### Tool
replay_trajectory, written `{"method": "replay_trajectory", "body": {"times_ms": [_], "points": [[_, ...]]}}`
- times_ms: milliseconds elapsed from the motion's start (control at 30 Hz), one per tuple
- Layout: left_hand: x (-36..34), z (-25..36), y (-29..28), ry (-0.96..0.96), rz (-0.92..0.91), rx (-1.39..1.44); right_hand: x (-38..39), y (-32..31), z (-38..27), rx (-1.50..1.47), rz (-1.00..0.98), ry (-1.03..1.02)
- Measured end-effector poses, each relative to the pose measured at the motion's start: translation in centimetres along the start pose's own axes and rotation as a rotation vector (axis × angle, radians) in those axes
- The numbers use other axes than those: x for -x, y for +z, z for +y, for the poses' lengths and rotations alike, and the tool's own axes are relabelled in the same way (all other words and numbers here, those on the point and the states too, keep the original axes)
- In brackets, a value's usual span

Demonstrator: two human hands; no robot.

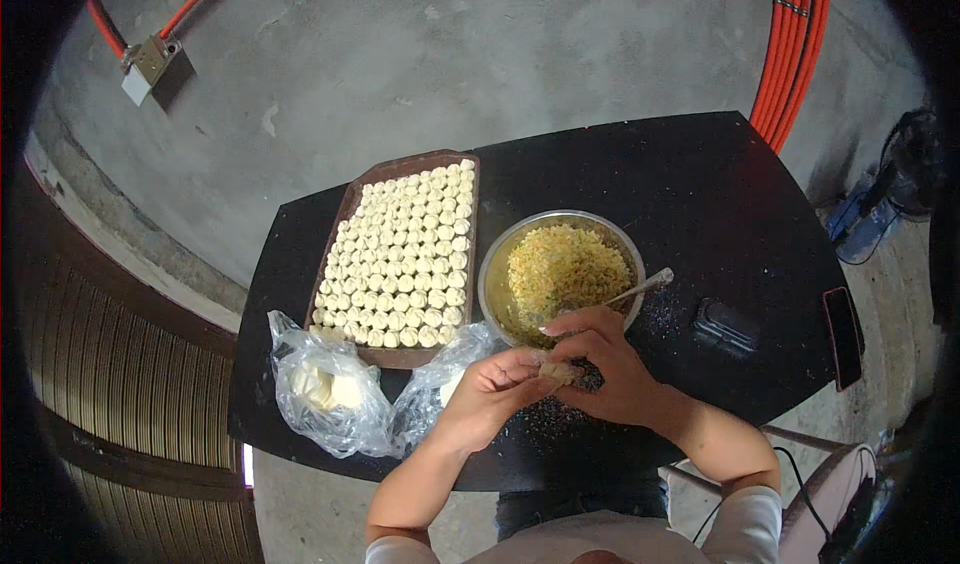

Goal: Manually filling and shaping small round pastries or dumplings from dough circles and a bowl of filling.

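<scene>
Close to the table's front edge, my left hand (494,392) and my right hand (608,369) meet with bent fingers around a small pale dumpling (558,372). The fingers of both hands pinch its dough, and part of it is hidden behind them. Just beyond my hands stands a steel bowl (488,282) with a heap of chopped yellow-green filling (565,269). A spoon (645,286) leans in the bowl, its handle over the right rim. To the left, a brown tray (398,358) carries tight rows of small white dumplings (400,254).
Left of my hands lies a clear plastic bag (300,404) with pale dough wrappers (338,390) inside. On the right of the black table (740,194) are a dark clear-lidded box (726,326) and a phone (843,336) at the edge. A chair (830,494) stands at right.
</scene>
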State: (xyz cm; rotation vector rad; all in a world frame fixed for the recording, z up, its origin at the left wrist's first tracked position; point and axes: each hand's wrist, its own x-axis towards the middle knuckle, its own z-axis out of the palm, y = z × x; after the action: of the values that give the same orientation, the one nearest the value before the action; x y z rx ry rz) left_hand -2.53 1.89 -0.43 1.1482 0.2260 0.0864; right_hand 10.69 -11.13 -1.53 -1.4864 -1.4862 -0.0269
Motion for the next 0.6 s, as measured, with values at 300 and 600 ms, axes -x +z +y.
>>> {"method": "replay_trajectory", "body": {"times_ms": [300,600], "points": [[0.1,0.1,-0.3,0.003,-0.013,-0.067,-0.8,-1.4,-0.3,-0.071,-0.145,0.043],[0.1,0.0,-0.2,0.000,-0.073,-0.106,-0.4,-1.0,0.2,-0.053,-0.118,0.010]]}}
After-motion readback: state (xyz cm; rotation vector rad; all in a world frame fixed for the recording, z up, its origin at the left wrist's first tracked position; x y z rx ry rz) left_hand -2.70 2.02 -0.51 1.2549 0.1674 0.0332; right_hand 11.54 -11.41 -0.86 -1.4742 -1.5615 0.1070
